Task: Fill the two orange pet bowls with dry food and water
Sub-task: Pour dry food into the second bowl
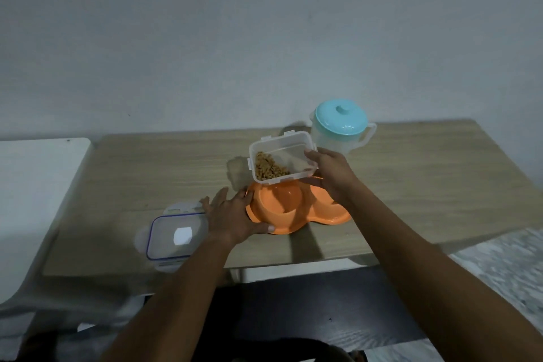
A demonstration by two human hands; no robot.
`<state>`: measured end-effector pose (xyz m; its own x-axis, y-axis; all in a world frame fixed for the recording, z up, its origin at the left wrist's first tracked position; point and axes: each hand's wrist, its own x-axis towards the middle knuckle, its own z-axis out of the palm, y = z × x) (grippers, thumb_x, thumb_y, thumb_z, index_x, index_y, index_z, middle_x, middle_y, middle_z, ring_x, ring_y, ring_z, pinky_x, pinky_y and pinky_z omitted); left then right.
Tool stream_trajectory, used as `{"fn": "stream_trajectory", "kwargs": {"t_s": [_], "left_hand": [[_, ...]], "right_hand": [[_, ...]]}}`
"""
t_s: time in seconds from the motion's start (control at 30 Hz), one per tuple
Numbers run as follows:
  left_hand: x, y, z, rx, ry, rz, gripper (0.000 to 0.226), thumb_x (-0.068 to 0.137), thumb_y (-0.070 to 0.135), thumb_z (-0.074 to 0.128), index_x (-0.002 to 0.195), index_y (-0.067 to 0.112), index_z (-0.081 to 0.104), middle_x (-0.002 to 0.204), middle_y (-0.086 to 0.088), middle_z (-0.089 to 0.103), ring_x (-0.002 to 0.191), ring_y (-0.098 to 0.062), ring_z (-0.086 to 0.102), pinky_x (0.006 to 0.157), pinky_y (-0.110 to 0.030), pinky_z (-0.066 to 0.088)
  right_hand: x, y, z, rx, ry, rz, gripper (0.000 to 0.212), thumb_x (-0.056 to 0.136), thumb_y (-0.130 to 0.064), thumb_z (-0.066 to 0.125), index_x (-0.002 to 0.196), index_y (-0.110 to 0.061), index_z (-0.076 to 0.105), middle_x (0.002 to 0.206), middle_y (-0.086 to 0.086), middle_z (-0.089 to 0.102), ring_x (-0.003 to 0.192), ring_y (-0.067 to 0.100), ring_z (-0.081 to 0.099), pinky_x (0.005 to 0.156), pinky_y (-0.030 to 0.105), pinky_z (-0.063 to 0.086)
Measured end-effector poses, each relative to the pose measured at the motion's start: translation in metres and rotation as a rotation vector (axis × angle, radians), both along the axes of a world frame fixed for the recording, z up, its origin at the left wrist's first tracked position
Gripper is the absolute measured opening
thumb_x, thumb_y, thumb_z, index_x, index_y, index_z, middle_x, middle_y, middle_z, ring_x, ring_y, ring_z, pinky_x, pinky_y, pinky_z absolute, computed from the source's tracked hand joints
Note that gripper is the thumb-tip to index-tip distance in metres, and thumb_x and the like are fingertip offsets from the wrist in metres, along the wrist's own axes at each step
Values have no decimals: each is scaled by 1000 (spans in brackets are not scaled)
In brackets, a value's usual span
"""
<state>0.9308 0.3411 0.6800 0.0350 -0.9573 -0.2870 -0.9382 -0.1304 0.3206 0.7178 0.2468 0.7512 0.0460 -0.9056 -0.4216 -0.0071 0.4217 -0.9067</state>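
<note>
An orange double pet bowl [282, 209] sits near the front of the wooden table [147, 173]. Its left bowl looks empty; the right bowl is mostly hidden behind my right hand. My right hand [332, 176] grips a clear plastic container [282, 156] of brown dry food [269, 170], tilted to the left just above the left bowl. The food has slid to the container's lower left side. My left hand [232, 214] rests flat against the bowl's left rim, thumb along its front. A clear jug with a teal lid [340, 126] stands behind, lid on.
The container's clear lid with a blue seal [174, 236] lies on the table's front left, beside my left hand. A white surface [38, 185] adjoins the table on the left. A plain wall runs behind. Dark floor and a pale mat [505, 267] lie below.
</note>
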Motion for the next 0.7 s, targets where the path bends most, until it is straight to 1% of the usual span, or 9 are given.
{"fn": "stream_trajectory", "kwargs": {"t_s": [0.1,0.23,0.3,0.33,0.43,0.5,0.6,0.63,0.7], "left_hand": [[0,0,0,25,2,-6,118,49,93,57,150,47,17,159,10,28,149,-32,11,111,-67,1],[-1,-2,-4,29,-10,-2,123,43,97,52,150,46,20,159,12,27,149,-31,11,110,-68,2],[-2,-2,-3,25,-13,-5,121,46,95,55,150,46,20,159,11,27,150,-31,11,111,-67,2],[-2,-2,-2,25,-15,-4,120,46,94,56,150,45,20,159,10,27,150,-31,11,110,-67,2],[-2,-2,-4,25,-28,-5,123,44,96,54,150,44,20,159,10,27,150,-31,11,110,-68,3],[-2,-4,-7,24,-22,-1,124,42,97,53,150,44,22,160,8,27,150,-30,11,110,-68,3],[-3,-3,-6,23,-25,0,122,44,95,55,150,43,23,160,10,25,150,-30,10,111,-68,3],[-4,-2,-5,28,-25,2,121,45,94,56,150,43,24,160,11,24,150,-30,9,111,-68,3],[-4,-2,-5,31,-23,4,120,45,94,56,150,44,24,160,11,24,150,-31,9,111,-68,4]], "right_hand": [[-23,11,9,-17,-57,28,32,100,-12,60,131,-7,64,123,14,71,107,30,71,76,38,64],[-47,19,16,-129,-97,-1,38,95,-7,66,133,-11,65,116,11,76,101,25,75,71,33,61],[-54,22,19,-191,-110,-2,40,93,-3,68,132,-13,67,111,8,77,97,22,77,73,33,62],[-56,24,20,-216,-109,10,41,93,0,68,132,-12,67,113,10,76,97,22,77,74,34,62],[-56,29,19,-307,-36,53,51,89,1,72,138,-10,64,126,12,71,106,26,75,82,40,63],[-53,32,18,-357,25,59,54,85,0,76,136,-14,65,124,7,72,106,24,74,86,42,63],[-48,35,16,-382,65,67,48,82,-4,80,122,-29,70,119,3,75,106,26,74,92,50,61],[-47,36,15,-385,69,69,47,81,-5,81,119,-31,71,118,3,75,107,28,74,93,53,60],[-46,36,13,-391,87,69,48,80,-7,82,121,-30,70,119,2,75,109,28,73,95,55,59]]}}
